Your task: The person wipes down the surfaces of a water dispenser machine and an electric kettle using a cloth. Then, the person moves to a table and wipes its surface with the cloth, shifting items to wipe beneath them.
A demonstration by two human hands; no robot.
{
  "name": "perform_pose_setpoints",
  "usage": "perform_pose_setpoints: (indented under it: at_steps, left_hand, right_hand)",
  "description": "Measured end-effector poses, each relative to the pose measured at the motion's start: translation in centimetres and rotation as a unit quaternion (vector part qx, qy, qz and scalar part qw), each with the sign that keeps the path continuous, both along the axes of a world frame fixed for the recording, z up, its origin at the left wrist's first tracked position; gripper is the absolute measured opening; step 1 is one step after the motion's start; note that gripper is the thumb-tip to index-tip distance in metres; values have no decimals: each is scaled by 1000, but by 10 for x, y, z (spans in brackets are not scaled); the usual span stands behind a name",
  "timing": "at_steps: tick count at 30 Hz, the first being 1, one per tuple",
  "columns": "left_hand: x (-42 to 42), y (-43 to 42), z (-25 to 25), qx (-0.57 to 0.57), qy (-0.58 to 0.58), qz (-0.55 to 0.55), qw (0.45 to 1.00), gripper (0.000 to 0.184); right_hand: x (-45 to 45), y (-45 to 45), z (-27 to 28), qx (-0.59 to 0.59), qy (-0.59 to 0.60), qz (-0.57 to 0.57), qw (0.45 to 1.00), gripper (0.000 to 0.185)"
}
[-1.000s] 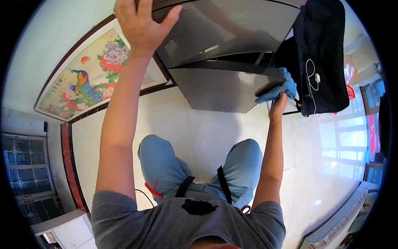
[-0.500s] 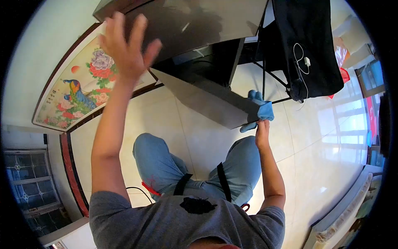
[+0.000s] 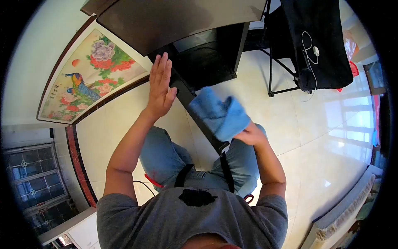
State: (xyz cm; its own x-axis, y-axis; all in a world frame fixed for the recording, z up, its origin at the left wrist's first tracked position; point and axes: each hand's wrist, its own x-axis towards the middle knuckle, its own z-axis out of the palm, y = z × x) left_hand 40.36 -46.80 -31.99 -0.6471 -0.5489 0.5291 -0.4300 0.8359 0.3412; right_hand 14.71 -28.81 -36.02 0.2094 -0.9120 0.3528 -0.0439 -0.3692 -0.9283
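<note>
A blue cloth [image 3: 222,116] is gripped in my right hand [image 3: 251,133], bunched over the fingers. It lies against or just beside the inner side of a dark cabinet door [image 3: 203,121], which stands swung out toward my knees and shows nearly edge-on. My left hand [image 3: 161,88] is open, its fingers stretched upward, at the door's outer side near the cabinet. Whether the left palm touches the door I cannot tell. Behind the door, the dark cabinet [image 3: 182,25] shows its shadowed inside.
A black folding chair [image 3: 315,45] with a white cable [image 3: 309,54] on it stands to the right. On the left, a framed peacock and flower picture [image 3: 89,83] leans by the wall. Light floor tiles [image 3: 286,112] lie around. A padded seat edge [image 3: 338,211] is at lower right.
The door has swung further open, now nearly edge-on to me. My left hand came down from the cabinet top to the door. My right hand moved the cloth left, off the door's free edge.
</note>
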Motion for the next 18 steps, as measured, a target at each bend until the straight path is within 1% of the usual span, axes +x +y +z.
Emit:
perform_pose_setpoints:
  at_steps: [1, 3, 4, 5, 6, 7, 8, 9, 11, 12, 13, 15, 16, 18]
  left_hand:
    - [1, -1, -2, -2, 11, -8, 1000, 66]
    - [7, -2, -3, -8, 8, -11, 1000, 66]
    - [10, -2, -4, -13, 7, -16, 1000, 67]
    - [12, -1, -7, -11, 4, -17, 1000, 67]
    - [13, -2, -9, -38, -24, 13, 999, 73]
    - [13, -3, -12, -64, -52, 44, 996, 81]
    - [13, -2, -15, -62, -54, 42, 996, 81]
    - [12, -3, -19, -62, -53, 42, 996, 78]
    - [14, -4, -24, -55, -44, 41, 997, 72]
    - [16, -5, -28, -50, -36, 41, 997, 69]
    - [18, -4, -31, -47, -29, 43, 998, 67]
    - [22, -4, -36, -35, -14, 45, 998, 62]
    - [23, -5, -39, -29, -10, 45, 999, 60]
    - [24, -3, -43, -15, 2, 48, 999, 56]
  right_hand:
    - [7, -13, 12, -1, -2, 0, 1000, 37]
    - [23, -38, 33, -72, 51, 3, 996, 47]
    - [30, -45, 45, -73, 49, 2, 996, 47]
    - [38, -50, 57, -65, 101, -25, 992, 50]
    - [45, -56, 63, -57, 153, -52, 985, 53]
    - [52, -65, 64, -55, 151, -53, 986, 53]
    - [58, -76, 64, -71, 176, -84, 978, 53]
    - [64, -88, 63, -84, 199, -114, 970, 53]
    - [68, -114, 55, -107, 198, -142, 964, 51]
    - [69, -127, 53, -77, 211, -137, 965, 53]
    - [71, -137, 51, -71, 208, -140, 965, 53]
    - [75, -155, 48, -108, 194, -150, 964, 53]
    - [78, -160, 52, -102, 193, -154, 964, 53]
    - [84, -167, 57, -127, 259, -194, 938, 51]
